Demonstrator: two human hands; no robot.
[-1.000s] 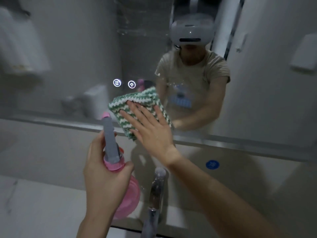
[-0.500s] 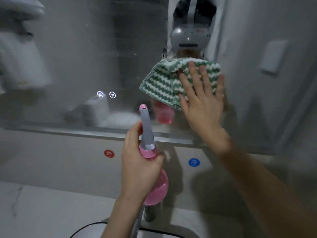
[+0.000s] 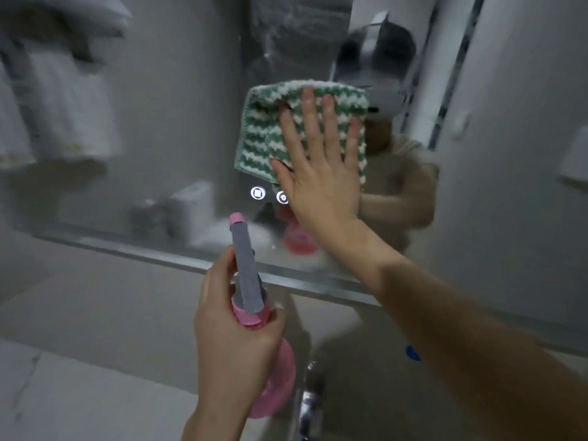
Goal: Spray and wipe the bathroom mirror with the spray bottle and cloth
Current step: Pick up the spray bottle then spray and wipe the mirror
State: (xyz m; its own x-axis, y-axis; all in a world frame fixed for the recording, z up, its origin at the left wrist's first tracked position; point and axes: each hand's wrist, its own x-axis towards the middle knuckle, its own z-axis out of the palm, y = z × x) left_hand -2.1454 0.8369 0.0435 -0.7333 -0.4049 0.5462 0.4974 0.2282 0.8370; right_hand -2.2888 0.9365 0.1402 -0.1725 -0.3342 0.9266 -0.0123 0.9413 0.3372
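Right hand (image 3: 321, 173): flat on the mirror (image 3: 178, 122), fingers (image 3: 310, 119) spread straight, pressing the green-and-white cloth (image 3: 270, 128) to the glass.
Left hand (image 3: 235, 338): fingers curled round the pink spray bottle (image 3: 251, 316), nozzle aimed at the mirror.
Below: faucet (image 3: 310, 405).

No readable text; two lit touch icons (image 3: 258, 192) on mirror (image 3: 178, 122).

Dim grey bathroom with a pale wall (image 3: 95, 313) below a metal ledge (image 3: 143, 248). A light marbled counter (image 3: 79, 396) sits bottom left, with a chrome tap (image 3: 310, 405) beside it. A blue dot (image 3: 413, 353) marks the wall.
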